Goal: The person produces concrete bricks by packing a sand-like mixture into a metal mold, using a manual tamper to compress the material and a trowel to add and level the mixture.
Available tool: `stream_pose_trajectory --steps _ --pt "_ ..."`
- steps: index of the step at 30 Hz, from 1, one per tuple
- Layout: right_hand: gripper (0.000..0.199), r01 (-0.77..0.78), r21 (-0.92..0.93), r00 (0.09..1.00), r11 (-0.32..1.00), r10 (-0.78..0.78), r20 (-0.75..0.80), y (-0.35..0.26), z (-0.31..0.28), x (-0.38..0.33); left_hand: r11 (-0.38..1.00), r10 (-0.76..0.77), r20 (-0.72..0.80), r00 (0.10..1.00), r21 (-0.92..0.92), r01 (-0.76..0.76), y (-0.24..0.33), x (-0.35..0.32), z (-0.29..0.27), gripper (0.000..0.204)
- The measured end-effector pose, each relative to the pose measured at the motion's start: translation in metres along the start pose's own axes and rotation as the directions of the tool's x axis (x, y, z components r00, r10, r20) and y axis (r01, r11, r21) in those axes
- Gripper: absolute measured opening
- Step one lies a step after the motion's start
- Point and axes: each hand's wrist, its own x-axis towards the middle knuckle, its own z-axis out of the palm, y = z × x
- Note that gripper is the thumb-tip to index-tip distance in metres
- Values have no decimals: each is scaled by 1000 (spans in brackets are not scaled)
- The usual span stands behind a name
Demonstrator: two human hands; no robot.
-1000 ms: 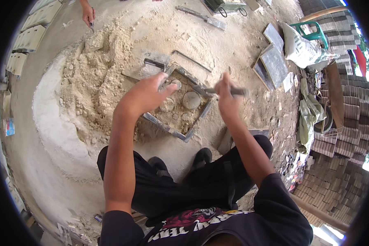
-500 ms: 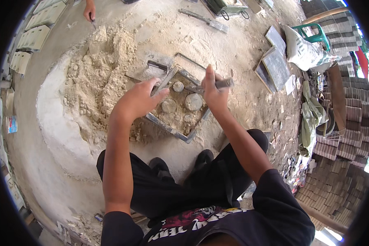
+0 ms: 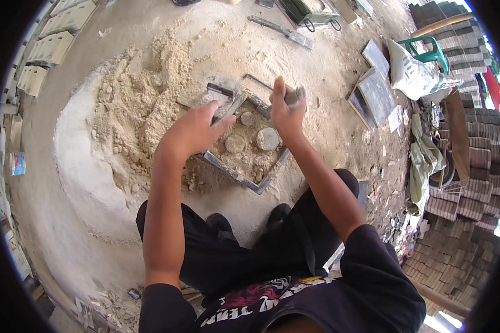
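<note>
On the ground in front of me lies a square grey metal mold frame [image 3: 256,187], tilted like a diamond and holding loose sandy material. Inside it are several round lumps, the largest a pale disc [image 3: 268,139]. My left hand [image 3: 191,132] grips the frame's upper-left side, that bar running between thumb and fingers. Closed around the thick round handle of a tool [image 3: 295,95], my right hand [image 3: 288,115] is over the frame's right corner, thumb up. The tool's working end is hard to make out. A flat metal tool with a dark handle [image 3: 220,89] lies just beyond the frame.
A heap of sandy powder [image 3: 144,105] spreads left of the frame, with a pale curved rim. Far ahead lie a long flat tool [image 3: 283,31] and a metal box [image 3: 308,14]. Dark slabs [image 3: 375,91], a white sack [image 3: 414,72] and stacked tiles [image 3: 478,161] stand right.
My right hand has risen slightly and turned the tool, whose handle now points more upward. Another person's hand at the far left has left the view. My left hand stays on the frame.
</note>
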Motion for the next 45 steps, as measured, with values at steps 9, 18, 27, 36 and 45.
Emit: stream_pose_trajectory --steps 9,18,27,36,45 --pt "55 -37 88 998 995 41 -42 -10 15 26 999 41 -45 998 7 -41 1 -1 -7 76" --pt "49 197 -56 980 979 -198 -19 -9 23 17 1000 -4 -51 999 25 5 -5 1 -7 77" --pt "45 475 9 880 880 -475 20 -17 34 13 998 -36 14 999 57 36 -13 4 -9 79" --pt "45 293 -156 950 943 -269 162 14 24 14 998 9 14 1000 65 -10 -20 13 -4 74" --pt "49 3 -184 985 983 28 168 -2 24 11 998 -18 47 999 60 15 -12 17 -4 76"
